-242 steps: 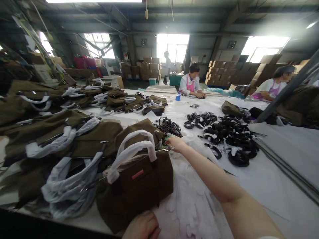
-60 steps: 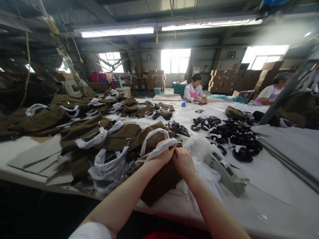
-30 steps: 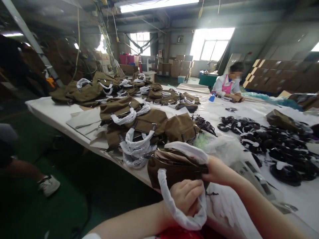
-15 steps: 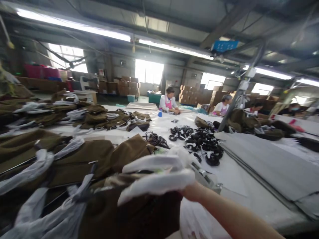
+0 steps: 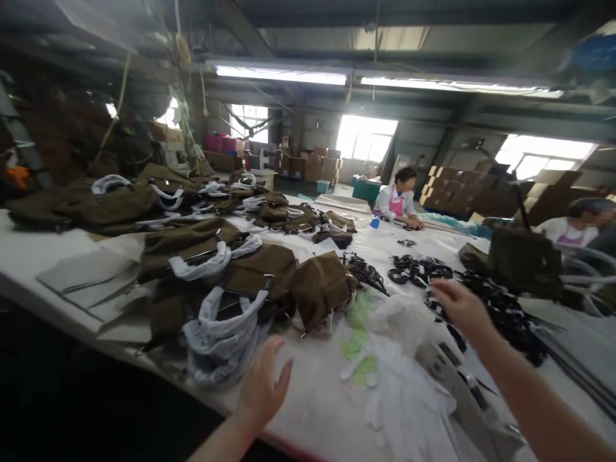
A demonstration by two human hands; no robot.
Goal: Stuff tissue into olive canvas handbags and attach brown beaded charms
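My left hand [image 5: 264,385] is over the near edge of the table, thumb and fingers apart, holding nothing. Just beyond it lies an olive-brown bag [image 5: 260,266] whose handles [image 5: 226,327] are wrapped in white material. My right hand [image 5: 459,308] reaches over the table with its fingers stretched out and nothing visible in them. Behind its fingertips lies a heap of coiled black straps [image 5: 500,314]. Between my hands are a smaller brown bag [image 5: 320,289], white gloves [image 5: 409,398] with green parts, and crumpled clear plastic [image 5: 402,317].
A grey metal device [image 5: 466,385] lies under my right forearm. More wrapped brown bags [image 5: 110,199] are piled at the back left, near flat sheets [image 5: 91,276]. Dark chains [image 5: 366,273] lie mid-table. Across the table a person in a pink apron [image 5: 397,204] works; another person sits at right.
The view has swung left. The brown bag with white-wrapped handles that was close in front at my right hand is no longer there. My left hand has come into view.
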